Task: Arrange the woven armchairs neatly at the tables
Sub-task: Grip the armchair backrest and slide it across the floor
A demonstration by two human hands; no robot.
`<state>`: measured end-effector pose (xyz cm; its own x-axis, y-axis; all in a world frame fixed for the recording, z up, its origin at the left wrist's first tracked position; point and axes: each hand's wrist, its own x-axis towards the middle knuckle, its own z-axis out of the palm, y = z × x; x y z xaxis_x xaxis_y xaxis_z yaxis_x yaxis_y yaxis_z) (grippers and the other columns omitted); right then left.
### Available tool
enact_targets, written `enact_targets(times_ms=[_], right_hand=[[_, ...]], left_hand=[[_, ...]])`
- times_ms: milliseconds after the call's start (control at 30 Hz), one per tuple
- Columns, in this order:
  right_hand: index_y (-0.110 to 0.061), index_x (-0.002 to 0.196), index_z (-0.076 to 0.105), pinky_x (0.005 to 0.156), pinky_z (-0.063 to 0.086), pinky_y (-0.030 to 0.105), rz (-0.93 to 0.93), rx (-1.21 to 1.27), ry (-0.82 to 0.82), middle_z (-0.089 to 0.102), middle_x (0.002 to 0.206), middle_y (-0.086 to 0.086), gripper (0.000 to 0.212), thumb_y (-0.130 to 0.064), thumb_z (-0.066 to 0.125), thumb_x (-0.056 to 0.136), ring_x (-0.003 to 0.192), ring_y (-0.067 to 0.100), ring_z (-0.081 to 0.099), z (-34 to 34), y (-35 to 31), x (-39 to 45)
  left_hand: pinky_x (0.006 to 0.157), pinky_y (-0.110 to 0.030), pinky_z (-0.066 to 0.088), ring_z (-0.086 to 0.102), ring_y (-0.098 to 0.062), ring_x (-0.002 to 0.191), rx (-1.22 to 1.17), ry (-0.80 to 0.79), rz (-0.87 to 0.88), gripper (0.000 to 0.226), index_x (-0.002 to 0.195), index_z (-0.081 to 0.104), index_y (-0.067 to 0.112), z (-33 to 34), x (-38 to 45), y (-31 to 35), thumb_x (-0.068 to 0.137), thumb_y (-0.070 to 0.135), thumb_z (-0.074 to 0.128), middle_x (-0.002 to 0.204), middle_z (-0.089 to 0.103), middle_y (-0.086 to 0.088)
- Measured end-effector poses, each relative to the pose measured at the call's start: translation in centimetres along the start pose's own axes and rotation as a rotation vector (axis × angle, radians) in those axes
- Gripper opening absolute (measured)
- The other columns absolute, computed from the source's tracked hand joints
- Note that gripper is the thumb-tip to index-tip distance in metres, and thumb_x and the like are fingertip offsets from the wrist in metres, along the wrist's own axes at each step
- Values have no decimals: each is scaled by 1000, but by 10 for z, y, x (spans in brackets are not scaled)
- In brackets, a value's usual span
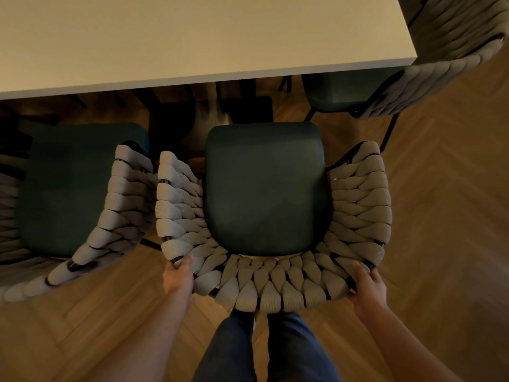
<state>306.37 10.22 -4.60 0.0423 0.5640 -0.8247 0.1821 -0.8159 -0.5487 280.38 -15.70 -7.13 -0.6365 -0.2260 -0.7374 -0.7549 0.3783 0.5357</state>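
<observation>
Herringbone wood floor [440, 216], pale table [192, 37] ahead. Middle armchair [264, 188] stands just short of the table edge, close beside its left neighbour [82, 188]. Left hand [177, 277] and right hand [367, 288] curl round its woven back rim. Step: seating it. Next, likely a straight push under.

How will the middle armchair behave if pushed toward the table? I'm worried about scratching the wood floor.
The middle armchair probably slides rather than tips: left hand and right hand grip its woven back. Its thin frame suggests modest weight. It nearly touches the left armchair and may rub.
</observation>
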Motion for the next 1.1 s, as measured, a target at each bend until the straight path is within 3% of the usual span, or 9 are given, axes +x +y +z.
enact_targets(times_ms=[167,367,867,967,1100], right_hand=[[-20,142,46,103,46,57,-16,-22,17,62,113,-1,46,-22,58,98,116,26,58,-6,-2,3],[-20,142,46,100,47,55,-27,-28,9,61,116,1,44,-21,56,98,112,25,58,-13,-7,4],[-21,136,50,100,48,56,1,-41,-62,63,118,3,39,-19,58,97,112,25,60,10,10,-15],[-22,130,53,95,51,53,3,-36,-86,63,115,2,32,-18,57,98,104,22,62,21,7,-16],[-17,135,51,77,53,38,-20,-41,-87,64,111,2,37,-18,56,99,96,17,62,36,-1,-13]], left_hand=[[104,-54,44,53,-38,123,-29,-18,-9,49,141,49,15,2,-4,-7,95,27,64,132,57,-17],[104,-55,44,54,-36,120,-30,-38,-30,49,139,50,15,3,-12,-14,94,29,65,128,58,-15],[96,-50,45,54,-40,119,59,90,23,46,136,53,9,-24,4,-5,95,28,63,128,59,-20],[96,-50,46,55,-40,117,58,82,26,46,136,53,10,-25,12,7,95,28,63,124,60,-18],[97,-59,49,59,-41,111,52,77,23,46,131,56,14,-21,28,21,91,32,68,123,62,-20]])
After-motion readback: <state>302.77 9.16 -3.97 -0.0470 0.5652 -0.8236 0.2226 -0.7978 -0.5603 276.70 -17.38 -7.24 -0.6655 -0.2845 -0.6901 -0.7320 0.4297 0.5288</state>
